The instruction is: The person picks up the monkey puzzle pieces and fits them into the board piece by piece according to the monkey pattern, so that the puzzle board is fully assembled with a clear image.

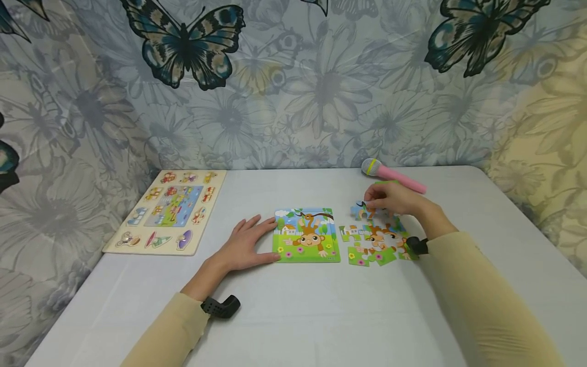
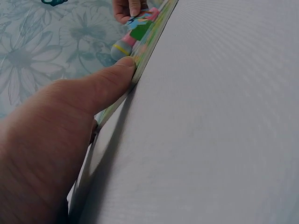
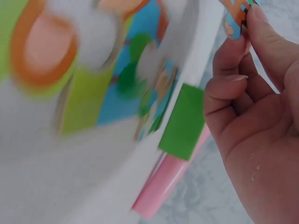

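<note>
Here we are at the white table (image 1: 284, 316), and the left hand (image 1: 247, 244) rests at the left edge of the monkey picture (image 1: 306, 237), fingers stretched out and spread, thumb touching near the lower corner, gripping nothing we can see. Over to our right, the right hand (image 1: 390, 198) has thumb and forefinger closed in a pinch on a blue-and-orange puzzle piece (image 3: 235, 21), the other fingers curled in behind it! We see that piece held up above the loose pieces (image 1: 358, 256), which lie in a loose cluster just right of the picture, some hidden from us by the hand. Beyond them lies the pink microphone (image 1: 401, 176), its grey head angled to the left, with a green block (image 3: 182, 121) near its handle. And away on our left, well apart, sits the shape board (image 1: 196, 230), colourful figures all around its border.
</note>
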A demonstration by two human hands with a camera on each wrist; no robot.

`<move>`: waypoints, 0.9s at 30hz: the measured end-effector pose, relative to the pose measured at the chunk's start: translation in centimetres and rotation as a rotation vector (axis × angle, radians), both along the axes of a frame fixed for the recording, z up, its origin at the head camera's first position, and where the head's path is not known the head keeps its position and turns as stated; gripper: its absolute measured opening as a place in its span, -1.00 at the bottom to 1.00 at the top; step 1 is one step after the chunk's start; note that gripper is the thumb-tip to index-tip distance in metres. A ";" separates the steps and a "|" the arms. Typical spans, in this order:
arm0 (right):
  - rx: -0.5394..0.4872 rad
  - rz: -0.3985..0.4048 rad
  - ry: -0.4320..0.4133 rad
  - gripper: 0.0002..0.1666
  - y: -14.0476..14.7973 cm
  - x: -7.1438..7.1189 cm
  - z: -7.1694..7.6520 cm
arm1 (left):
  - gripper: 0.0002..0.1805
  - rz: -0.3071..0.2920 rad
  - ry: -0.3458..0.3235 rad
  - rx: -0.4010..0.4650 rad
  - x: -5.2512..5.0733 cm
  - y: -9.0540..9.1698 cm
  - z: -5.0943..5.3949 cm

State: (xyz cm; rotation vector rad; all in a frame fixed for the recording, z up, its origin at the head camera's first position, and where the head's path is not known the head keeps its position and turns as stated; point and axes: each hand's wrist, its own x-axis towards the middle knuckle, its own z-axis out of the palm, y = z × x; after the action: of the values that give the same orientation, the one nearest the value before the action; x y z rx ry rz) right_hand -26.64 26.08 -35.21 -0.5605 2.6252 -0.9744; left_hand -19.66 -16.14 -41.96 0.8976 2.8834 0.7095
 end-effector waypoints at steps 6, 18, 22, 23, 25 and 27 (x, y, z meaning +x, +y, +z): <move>-0.064 0.039 0.050 -0.88 -2.1 0.1 0.4 | -0.07 -0.007 -0.002 0.001 0.0 0.0 0.0; -0.116 0.131 0.038 -0.89 -7.4 -0.5 0.2 | -0.07 0.002 -0.006 -0.010 0.0 -0.1 0.0; -0.109 0.150 0.040 -0.92 -9.0 -0.8 0.0 | -0.07 0.002 -0.006 -0.006 0.0 -0.1 0.0; -0.116 0.157 0.033 -0.93 -9.4 -0.8 0.0 | -0.07 0.002 -0.005 -0.005 0.0 -0.1 -0.1; -0.125 0.168 0.020 -0.94 -10.1 -0.7 0.0 | -0.07 0.001 -0.006 -0.003 0.0 0.0 0.0; -0.124 0.180 0.018 -0.94 -10.6 -0.8 -0.2 | -0.07 0.001 -0.007 -0.001 0.0 0.0 0.0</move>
State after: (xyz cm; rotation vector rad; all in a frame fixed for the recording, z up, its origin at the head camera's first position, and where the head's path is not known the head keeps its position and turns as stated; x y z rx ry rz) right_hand -27.43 15.47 -35.36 -0.8226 2.4889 -1.0840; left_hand -19.68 -16.13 -41.98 0.8924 2.8777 0.7095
